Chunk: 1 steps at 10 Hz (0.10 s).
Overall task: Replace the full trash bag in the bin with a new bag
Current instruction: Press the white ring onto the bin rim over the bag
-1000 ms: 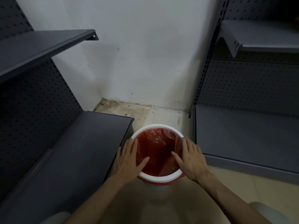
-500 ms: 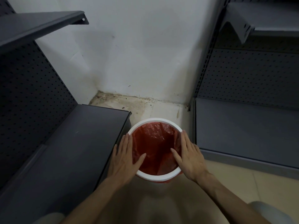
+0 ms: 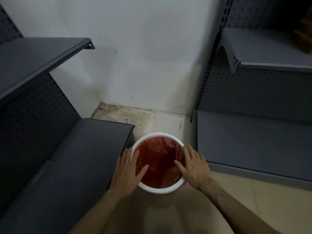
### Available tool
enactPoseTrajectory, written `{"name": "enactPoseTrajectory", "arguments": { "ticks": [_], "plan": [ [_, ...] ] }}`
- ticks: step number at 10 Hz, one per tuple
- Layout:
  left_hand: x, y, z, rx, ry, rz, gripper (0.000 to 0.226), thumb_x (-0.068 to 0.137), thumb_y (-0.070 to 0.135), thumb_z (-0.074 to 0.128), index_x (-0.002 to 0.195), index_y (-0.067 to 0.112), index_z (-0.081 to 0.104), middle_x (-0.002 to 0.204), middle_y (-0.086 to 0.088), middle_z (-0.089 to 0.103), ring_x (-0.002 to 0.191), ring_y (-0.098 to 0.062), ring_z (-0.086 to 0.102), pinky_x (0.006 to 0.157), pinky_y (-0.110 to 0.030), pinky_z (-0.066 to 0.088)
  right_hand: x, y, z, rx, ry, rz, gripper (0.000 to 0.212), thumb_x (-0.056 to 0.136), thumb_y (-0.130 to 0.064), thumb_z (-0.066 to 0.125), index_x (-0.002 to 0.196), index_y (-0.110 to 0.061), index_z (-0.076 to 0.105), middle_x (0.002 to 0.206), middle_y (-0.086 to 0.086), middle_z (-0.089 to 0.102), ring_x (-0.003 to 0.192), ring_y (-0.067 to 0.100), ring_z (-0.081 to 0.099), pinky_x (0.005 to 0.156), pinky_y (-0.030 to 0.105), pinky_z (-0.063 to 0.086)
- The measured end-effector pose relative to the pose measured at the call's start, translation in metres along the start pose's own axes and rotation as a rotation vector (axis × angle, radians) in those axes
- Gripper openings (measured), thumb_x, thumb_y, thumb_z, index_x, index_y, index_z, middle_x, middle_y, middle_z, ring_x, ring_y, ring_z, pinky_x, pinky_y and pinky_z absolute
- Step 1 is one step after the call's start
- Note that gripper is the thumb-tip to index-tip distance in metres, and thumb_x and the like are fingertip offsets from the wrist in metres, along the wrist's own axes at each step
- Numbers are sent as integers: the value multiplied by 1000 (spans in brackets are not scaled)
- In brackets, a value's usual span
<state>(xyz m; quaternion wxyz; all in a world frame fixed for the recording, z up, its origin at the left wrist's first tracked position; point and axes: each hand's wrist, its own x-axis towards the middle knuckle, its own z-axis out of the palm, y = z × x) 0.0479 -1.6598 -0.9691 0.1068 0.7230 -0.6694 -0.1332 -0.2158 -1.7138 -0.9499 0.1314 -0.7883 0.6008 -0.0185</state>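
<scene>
Fingers of left hand (image 3: 125,173) and right hand (image 3: 195,168) straight, spread, pressing bin (image 3: 157,134) rim; thumbs touching red bag (image 3: 158,159).

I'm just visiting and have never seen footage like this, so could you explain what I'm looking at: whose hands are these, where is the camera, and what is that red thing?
No machine here: a person wears a wide-angle camera on the head, looking down at their own two bare hands. On the tiled floor, between dark metal shelving units, stands a round white bin lined with a red plastic bag. The left hand and right hand lie on opposite sides of the bin's rim, fingers straight, thumbs reaching inside against the bag. Nothing is gripped or lifted. I see no rubbish in the bag.
</scene>
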Motion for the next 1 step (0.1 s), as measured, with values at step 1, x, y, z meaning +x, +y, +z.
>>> {"name": "enactPoseTrajectory", "arguments": {
  "ticks": [1],
  "plan": [
    [-16, 27, -58, -119, 92, 8, 54, 95, 62, 34, 135, 27, 44, 138, -1, 51, 128, -18, 47, 110, -37, 38, -19, -15, -55, -13, 47, 20, 62, 95, -62, 23, 139, -20, 37, 148, 9, 38, 129, 25, 44, 108, 40, 35]
  ]
}}
